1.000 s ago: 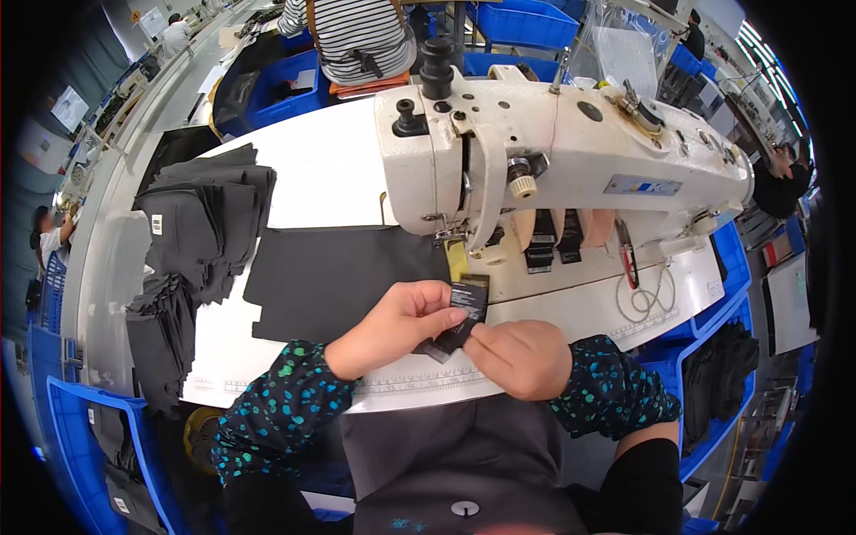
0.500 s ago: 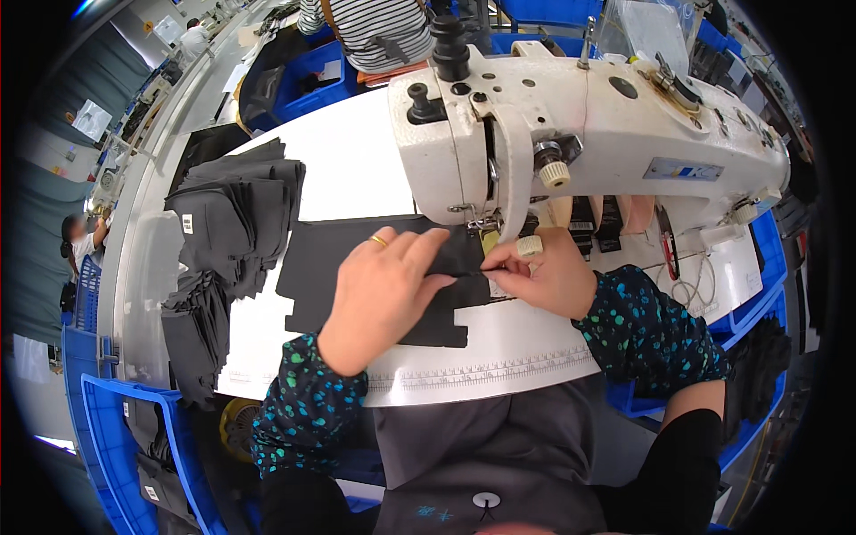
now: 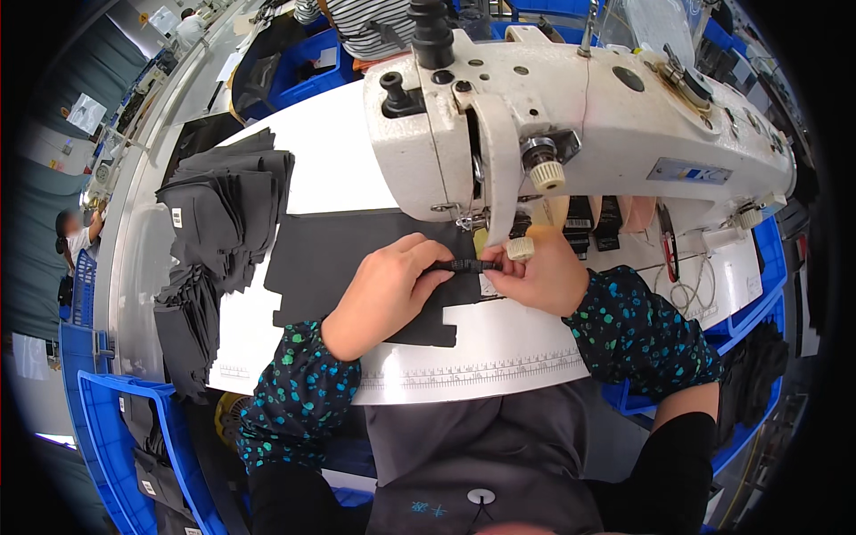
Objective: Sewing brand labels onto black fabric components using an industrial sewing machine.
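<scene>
Both hands pinch a short, narrow black label strip (image 3: pixel 465 266) with light print, stretched between them in front of the needle. My left hand (image 3: pixel 385 290) is closed on its left end, and the fingers of my right hand (image 3: pixel 538 278) are closed on its right end. Under the strip and my left hand, a flat dark grey cut fabric piece (image 3: pixel 330 250) with notched edges lies on the white table. The white sewing machine (image 3: pixel 571 125) stands just beyond, its needle and presser foot (image 3: pixel 465 221) close above the fabric's far right part.
Stacks of dark fabric pieces (image 3: pixel 223 201) lie at the left. Under the machine arm, right of my right hand, are black labels (image 3: pixel 608 223) and red-handled snips (image 3: pixel 667 245). Blue crates (image 3: pixel 94 428) flank the table, and a printed ruler (image 3: pixel 473 368) runs along its front edge.
The strip has turned so its printed face shows, stretched between my fingertips. My left hand has come down slightly, its fingers more curled. The whole view has shifted a little.
</scene>
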`<state>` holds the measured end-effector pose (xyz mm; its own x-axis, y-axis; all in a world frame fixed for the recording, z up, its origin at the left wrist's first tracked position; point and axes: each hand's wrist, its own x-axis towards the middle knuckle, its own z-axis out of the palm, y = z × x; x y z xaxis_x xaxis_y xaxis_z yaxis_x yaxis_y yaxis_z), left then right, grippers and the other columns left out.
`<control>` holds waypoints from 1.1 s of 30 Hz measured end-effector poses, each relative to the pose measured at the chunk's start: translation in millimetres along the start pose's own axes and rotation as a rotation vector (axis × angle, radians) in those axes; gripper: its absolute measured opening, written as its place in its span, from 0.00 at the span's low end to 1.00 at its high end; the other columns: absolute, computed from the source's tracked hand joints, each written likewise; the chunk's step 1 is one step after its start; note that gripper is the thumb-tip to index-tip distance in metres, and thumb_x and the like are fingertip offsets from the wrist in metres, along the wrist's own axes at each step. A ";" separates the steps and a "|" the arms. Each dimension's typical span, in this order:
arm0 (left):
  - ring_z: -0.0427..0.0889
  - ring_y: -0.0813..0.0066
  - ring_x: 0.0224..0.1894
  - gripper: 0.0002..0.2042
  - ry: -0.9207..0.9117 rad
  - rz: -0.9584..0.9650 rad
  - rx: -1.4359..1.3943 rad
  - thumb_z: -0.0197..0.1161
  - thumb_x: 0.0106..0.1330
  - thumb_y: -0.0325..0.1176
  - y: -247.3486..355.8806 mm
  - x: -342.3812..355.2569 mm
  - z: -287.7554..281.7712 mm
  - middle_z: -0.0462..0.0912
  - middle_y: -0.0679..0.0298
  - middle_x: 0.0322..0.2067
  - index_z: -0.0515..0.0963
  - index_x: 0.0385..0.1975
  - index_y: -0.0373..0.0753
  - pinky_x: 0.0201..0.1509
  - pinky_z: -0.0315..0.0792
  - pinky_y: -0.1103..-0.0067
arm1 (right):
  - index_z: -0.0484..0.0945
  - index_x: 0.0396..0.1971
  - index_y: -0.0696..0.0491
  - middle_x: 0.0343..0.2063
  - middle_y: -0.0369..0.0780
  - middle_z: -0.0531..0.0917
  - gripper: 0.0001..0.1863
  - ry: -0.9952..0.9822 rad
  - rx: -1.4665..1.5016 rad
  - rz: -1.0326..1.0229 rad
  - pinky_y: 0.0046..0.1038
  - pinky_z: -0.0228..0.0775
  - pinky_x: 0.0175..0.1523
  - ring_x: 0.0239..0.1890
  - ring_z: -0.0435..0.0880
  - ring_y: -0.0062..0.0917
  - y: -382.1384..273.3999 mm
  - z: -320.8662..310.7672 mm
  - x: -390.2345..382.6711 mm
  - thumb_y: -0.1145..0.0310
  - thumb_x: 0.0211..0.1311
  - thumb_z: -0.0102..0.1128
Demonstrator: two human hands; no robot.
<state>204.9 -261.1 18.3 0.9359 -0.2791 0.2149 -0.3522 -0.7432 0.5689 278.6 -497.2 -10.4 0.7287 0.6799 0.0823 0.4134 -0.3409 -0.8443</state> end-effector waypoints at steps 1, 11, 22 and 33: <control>0.84 0.57 0.30 0.09 0.008 0.011 0.000 0.71 0.61 0.26 -0.3 -0.1 0.1 0.82 0.55 0.33 0.83 0.40 0.34 0.35 0.78 0.71 | 0.86 0.39 0.61 0.21 0.29 0.78 0.11 0.006 -0.014 -0.035 0.17 0.65 0.29 0.22 0.72 0.10 0.3 0.2 0.0 0.75 0.57 0.71; 0.78 0.66 0.38 0.06 0.095 0.193 0.080 0.73 0.60 0.31 14.8 0.2 3.5 0.83 0.67 0.33 0.83 0.34 0.43 0.44 0.68 0.73 | 0.85 0.35 0.58 0.20 0.34 0.82 0.06 -0.127 0.308 0.120 0.19 0.72 0.30 0.23 0.80 0.13 -3.1 2.6 -5.2 0.74 0.58 0.68; 0.78 0.75 0.33 0.07 -0.039 -0.128 -0.308 0.72 0.65 0.27 -3.0 1.7 -10.0 0.83 0.62 0.31 0.81 0.34 0.32 0.40 0.73 0.78 | 0.87 0.35 0.48 0.28 0.39 0.86 0.10 -0.062 -0.247 -0.366 0.39 0.75 0.39 0.31 0.84 0.39 4.6 6.4 -0.7 0.58 0.61 0.69; 0.79 0.66 0.34 0.05 -0.130 0.101 -0.374 0.72 0.62 0.27 19.7 -9.7 -7.5 0.82 0.64 0.30 0.83 0.32 0.37 0.42 0.72 0.73 | 0.83 0.38 0.49 0.31 0.38 0.85 0.07 -0.027 -0.243 -0.243 0.38 0.75 0.38 0.33 0.84 0.38 -4.1 11.3 0.7 0.62 0.66 0.65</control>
<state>188.9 -268.4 33.4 0.8803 -0.4320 0.1959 -0.3963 -0.4426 0.8044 271.2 -488.0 -12.8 0.5795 0.7760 0.2491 0.6937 -0.3092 -0.6505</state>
